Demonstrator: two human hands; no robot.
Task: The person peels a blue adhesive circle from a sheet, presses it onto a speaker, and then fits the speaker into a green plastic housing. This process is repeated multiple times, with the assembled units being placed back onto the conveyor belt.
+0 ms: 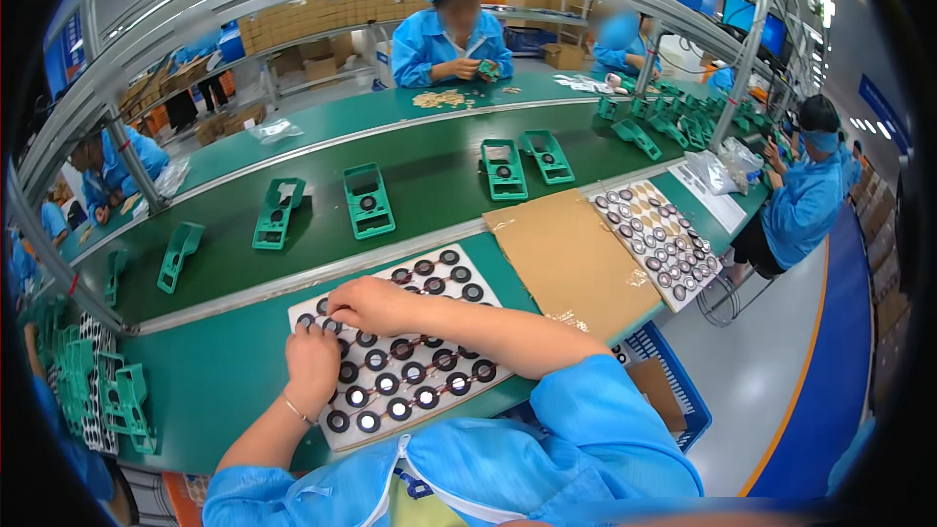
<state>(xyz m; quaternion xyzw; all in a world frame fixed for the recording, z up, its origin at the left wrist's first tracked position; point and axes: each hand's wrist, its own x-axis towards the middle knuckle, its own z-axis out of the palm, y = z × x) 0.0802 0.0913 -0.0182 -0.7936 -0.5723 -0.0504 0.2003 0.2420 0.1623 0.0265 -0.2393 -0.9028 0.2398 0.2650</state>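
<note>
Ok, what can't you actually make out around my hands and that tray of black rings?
- Left hand fingertips: curled onto the tray of black rings, so any grip is hidden.
- Right hand: covers the rings beneath it.
- Tray's near edge: hidden by blue sleeve.
- Ring detail: too small.

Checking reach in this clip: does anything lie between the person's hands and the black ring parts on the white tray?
Nothing visible does. Both the left hand and the right hand already rest on the ring parts at the far-left corner of the white tray.

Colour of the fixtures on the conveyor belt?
Green plastic fixtures, slightly lighter than the dark green belt; the head view shows them best.
</note>
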